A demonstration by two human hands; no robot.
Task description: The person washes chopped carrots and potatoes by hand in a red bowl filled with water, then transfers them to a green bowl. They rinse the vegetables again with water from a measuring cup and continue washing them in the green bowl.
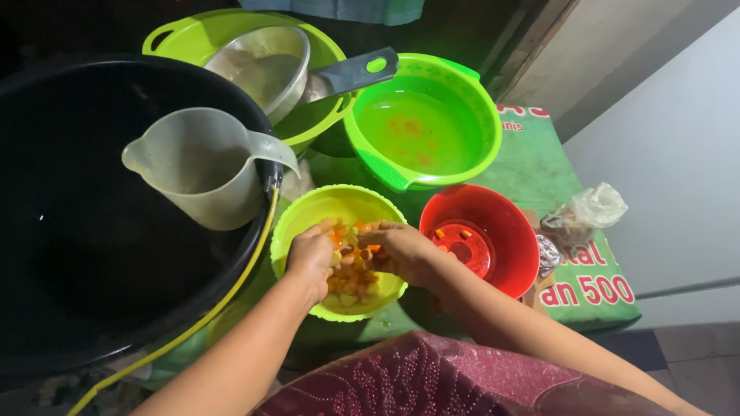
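We look down on both hands at work over a yellow-green bowl heaped with chopped orange and yellow pieces. The left hand and the right hand are cupped and drawn close together, fingers curled around a scoop of the cut pieces lifted just above the heap. Whether the pieces are being gathered up or let fall, we cannot tell.

Most of the cut produce, we judge, already sits in this bowl. In the red bowl just to the right, only a few orange bits cling to its perforated bottom, so that bowl looks nearly emptied. Beyond it, a bright green basin holds cloudy water with faint orange traces, apart from the hands.

The yellow-green bowl lies directly beneath both hands, touching neither wrist as far as we can see. To the left, a translucent plastic jug rests on the rim of a large black tub, with a yellow hose running along the tub's edge. Further back, a metal strainer with a dark handle sits in a second lime-green basin. A crumpled plastic bag lies to the right on the green printed cover of the bench.
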